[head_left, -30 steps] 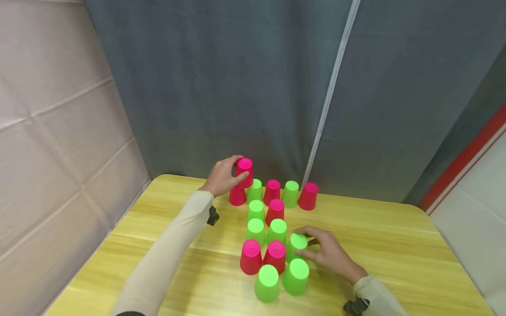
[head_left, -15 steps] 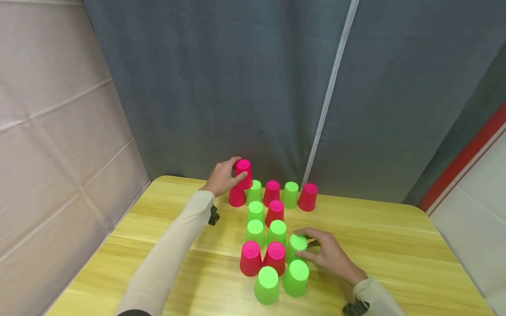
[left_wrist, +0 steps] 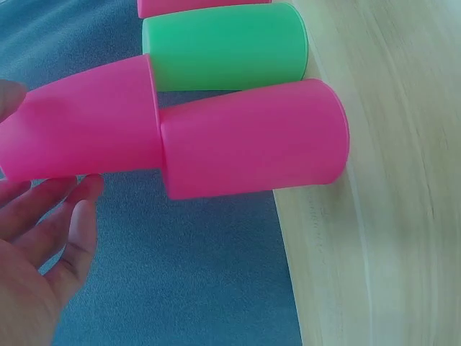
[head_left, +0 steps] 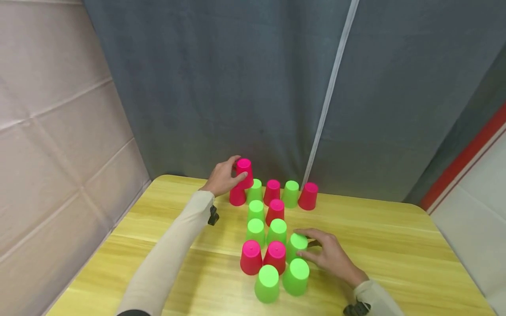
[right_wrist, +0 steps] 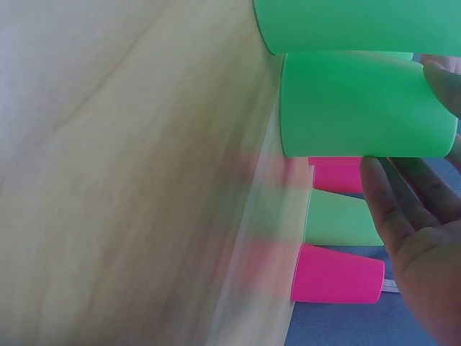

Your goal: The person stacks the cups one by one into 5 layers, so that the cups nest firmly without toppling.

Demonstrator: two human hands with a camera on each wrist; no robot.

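**Two hands at work among upturned plastic cups**

At the far end of a pale wooden tabletop point(head_left: 395, 245), a person in long cream sleeves works among pink and green plastic cups, all standing mouth down. The left hand point(head_left: 223, 177) curls round a pink cup point(head_left: 244, 172), thumb on the near side and fingers behind, holding it atop another pink cup point(head_left: 237, 196) at the left end of the back row; the left wrist view shows the held cup point(left_wrist: 83, 130) seated on the lower one point(left_wrist: 252, 140), with a green cup point(left_wrist: 227, 47) just beside them. That back row runs on rightward with a green cup point(head_left: 255, 190), a pink cup point(head_left: 272, 191), a green cup point(head_left: 290, 193) and a pink cup point(head_left: 308, 195), set close under a grey curtain point(head_left: 237, 87).

Nearer the person, the right hand point(head_left: 330, 256) grasps a green cup point(head_left: 296, 246), fingertips bent against its side; the right wrist view shows the fingers point(right_wrist: 410, 194) lying along that cup point(right_wrist: 360, 108). It stands at the right of a tight cluster: two green cups point(head_left: 255, 231) point(head_left: 277, 231) behind it, two pink cups point(head_left: 251, 256) point(head_left: 275, 256) to its left, and two green cups point(head_left: 267, 283) point(head_left: 295, 275) nearest the front. Between the cluster and the back row stand one green cup point(head_left: 256, 210) and one pink cup point(head_left: 275, 211), side by side.
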